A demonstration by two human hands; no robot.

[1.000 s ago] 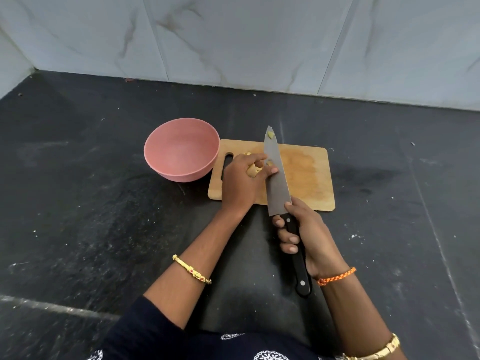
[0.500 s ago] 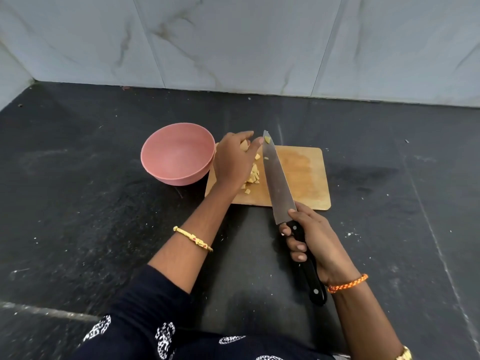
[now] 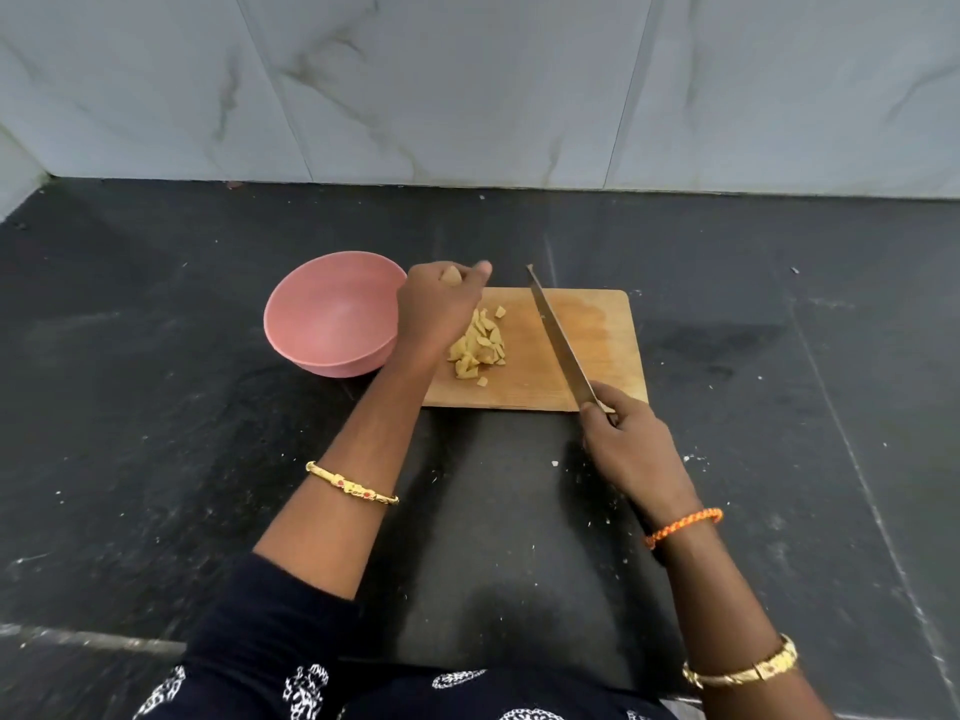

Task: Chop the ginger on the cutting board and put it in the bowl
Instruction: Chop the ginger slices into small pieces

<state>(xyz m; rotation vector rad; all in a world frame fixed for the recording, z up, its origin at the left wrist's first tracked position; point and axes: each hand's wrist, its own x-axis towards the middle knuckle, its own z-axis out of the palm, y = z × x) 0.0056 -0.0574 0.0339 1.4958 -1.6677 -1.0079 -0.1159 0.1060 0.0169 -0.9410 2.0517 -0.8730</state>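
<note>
On a black stone table [image 3: 156, 459] backed by a grey-veined marble wall [image 3: 467, 85], a rectangular wooden cutting board [image 3: 597, 350] lies at centre with a round pink plastic bowl [image 3: 332, 314] just beside it at nine o'clock. A heap of pale yellow chopped ginger pieces [image 3: 478, 348] sits on the board's nine o'clock half, none visible in the bowl. The person's left hand [image 3: 441, 304] hovers over the board's far corner nearest the bowl, fingers curled round a single tan ginger chunk [image 3: 451, 275], most of it hidden by the fingers. The right hand [image 3: 628, 444], at five o'clock off the board's near edge, is closed round a long steel kitchen knife [image 3: 558, 335]; its handle is wholly hidden inside the fist, and the blade slants toward eleven o'clock across the board, well apart from the heap. Whether the blade's edge touches the wood cannot be told. A gold bangle [image 3: 353, 485] rings the left forearm, an orange thread bracelet [image 3: 683, 527] the right wrist. A dark patterned sleeve [image 3: 270, 615] is cut off at the bottom edge.
</note>
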